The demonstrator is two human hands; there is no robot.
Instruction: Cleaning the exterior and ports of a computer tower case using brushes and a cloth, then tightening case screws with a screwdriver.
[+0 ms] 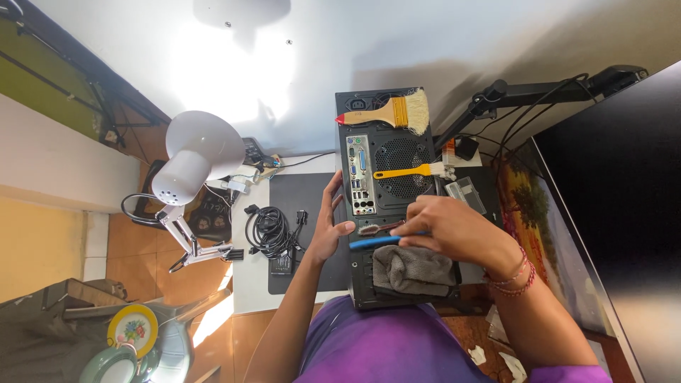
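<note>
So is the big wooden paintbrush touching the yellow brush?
Apart. The head view shows the wooden paintbrush lying on the computer case above the fan grille, with bare black case between it and the yellow brush.

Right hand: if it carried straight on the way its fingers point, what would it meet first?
The right hand, holding a blue-handled brush, points toward the left hand at the computer case edge. It would likely meet that hand first, though depth is unclear.

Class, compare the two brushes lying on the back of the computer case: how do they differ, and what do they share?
The wide paintbrush has a wooden handle with a red tip and broad pale bristles; the slim yellow brush has a thin yellow handle and a small white head. The wide paintbrush lies nearer the case's far edge, the slim yellow brush over the fan grille. Both lie flat, untouched, bristles pointing right.
</note>
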